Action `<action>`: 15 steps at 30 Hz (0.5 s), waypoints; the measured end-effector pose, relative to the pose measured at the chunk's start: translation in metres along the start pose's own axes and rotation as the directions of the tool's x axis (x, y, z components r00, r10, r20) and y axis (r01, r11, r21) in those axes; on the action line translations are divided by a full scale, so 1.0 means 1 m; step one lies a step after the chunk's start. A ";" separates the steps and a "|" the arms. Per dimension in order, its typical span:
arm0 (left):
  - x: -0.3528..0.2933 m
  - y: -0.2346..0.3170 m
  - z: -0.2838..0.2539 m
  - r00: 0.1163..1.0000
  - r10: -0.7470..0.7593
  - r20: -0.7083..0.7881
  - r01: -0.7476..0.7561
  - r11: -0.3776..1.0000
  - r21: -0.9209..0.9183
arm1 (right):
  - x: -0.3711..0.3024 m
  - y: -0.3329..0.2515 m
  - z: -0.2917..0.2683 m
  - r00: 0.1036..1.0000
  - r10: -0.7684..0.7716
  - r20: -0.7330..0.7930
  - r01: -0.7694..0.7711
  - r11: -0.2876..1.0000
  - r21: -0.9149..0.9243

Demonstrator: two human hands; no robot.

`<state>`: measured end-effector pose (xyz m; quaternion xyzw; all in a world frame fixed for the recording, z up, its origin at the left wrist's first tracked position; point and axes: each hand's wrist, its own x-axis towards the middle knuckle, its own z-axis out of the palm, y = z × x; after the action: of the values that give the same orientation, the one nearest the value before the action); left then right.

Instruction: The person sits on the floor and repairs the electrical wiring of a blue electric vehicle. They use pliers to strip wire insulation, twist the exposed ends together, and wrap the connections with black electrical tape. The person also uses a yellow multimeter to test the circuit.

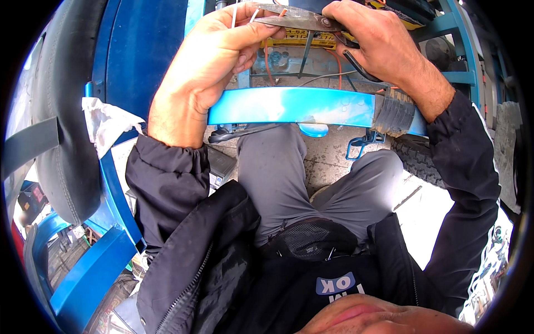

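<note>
Left hand [219, 44]: fingers closed on white wire [234, 15], up at top edge of view. Right hand [381, 39]: fingers clamped on cutters [306, 21], blades pointing left, reaching the left fingertips. Orange wire end [282, 13] at the blades. Both hands above blue bar [289, 106]; dark tape [394, 113] wraps bar's right part, below right wrist.

At upper centre, you have a gap below the pliers [303, 21], crossed by wires [340, 71]; the blue bar [295, 106] blocks you underneath.
</note>
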<state>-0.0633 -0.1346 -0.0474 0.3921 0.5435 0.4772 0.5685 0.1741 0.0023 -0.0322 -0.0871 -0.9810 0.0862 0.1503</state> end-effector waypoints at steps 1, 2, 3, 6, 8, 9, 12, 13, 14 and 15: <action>0.000 -0.001 -0.002 1.000 0.000 0.013 0.000 1.000 -0.003 | 0.000 0.001 0.002 1.000 -0.007 -0.008 0.007 1.000 0.000; 0.000 -0.001 -0.002 1.000 0.001 0.018 -0.001 1.000 -0.010 | -0.001 0.004 0.005 1.000 -0.014 -0.015 0.014 1.000 0.000; 0.000 -0.001 -0.002 1.000 0.003 0.021 -0.003 1.000 -0.017 | -0.001 0.006 0.007 1.000 -0.022 -0.022 0.022 1.000 0.000; 0.000 0.001 0.000 1.000 -0.006 0.009 0.006 1.000 0.003 | 0.003 -0.004 -0.001 1.000 0.006 0.003 -0.006 1.000 0.006; 0.000 0.003 0.004 1.000 -0.008 -0.010 0.008 1.000 0.014 | -0.001 0.003 0.006 1.000 -0.005 -0.005 0.005 1.000 0.008; -0.001 0.003 0.005 1.000 -0.006 -0.022 0.006 1.000 0.014 | -0.001 0.005 0.008 1.000 -0.010 -0.010 0.010 1.000 0.010; 0.000 0.001 0.001 1.000 0.000 -0.015 0.000 1.000 0.014 | 0.002 -0.002 0.001 1.000 -0.010 -0.005 0.010 1.000 0.012; 0.000 0.001 0.000 1.000 0.002 -0.006 -0.002 1.000 0.014 | 0.001 0.000 0.003 1.000 -0.012 -0.008 0.012 1.000 0.015; -0.001 0.003 0.001 1.000 0.002 -0.009 -0.002 1.000 0.007 | 0.000 0.004 0.006 1.000 -0.014 -0.012 0.014 1.000 0.018; -0.002 0.005 0.004 1.000 0.001 -0.013 -0.001 1.000 0.000 | -0.001 0.005 0.008 1.000 -0.017 -0.016 0.017 1.000 0.021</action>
<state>-0.0597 -0.1347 -0.0413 0.3894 0.5469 0.4800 0.5646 0.1733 0.0063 -0.0408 -0.0778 -0.9796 0.0945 0.1595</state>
